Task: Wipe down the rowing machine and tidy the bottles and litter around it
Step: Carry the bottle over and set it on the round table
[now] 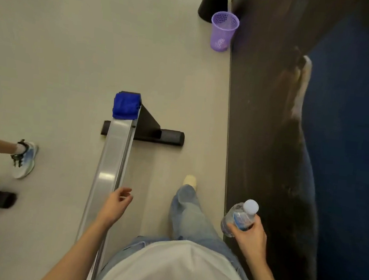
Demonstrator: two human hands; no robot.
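Right hand (250, 234) grips a clear bottle (240, 216), its blue label unreadable. Left hand (117, 203), fingers relaxed, holds nothing beside the rowing machine rail (110, 161). Blue cloth (126, 106) on the rail's far end; purple basket (223, 33) beyond.

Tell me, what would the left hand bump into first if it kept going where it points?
Probably the black foot bar of the rowing machine, though the left hand may pass above it.
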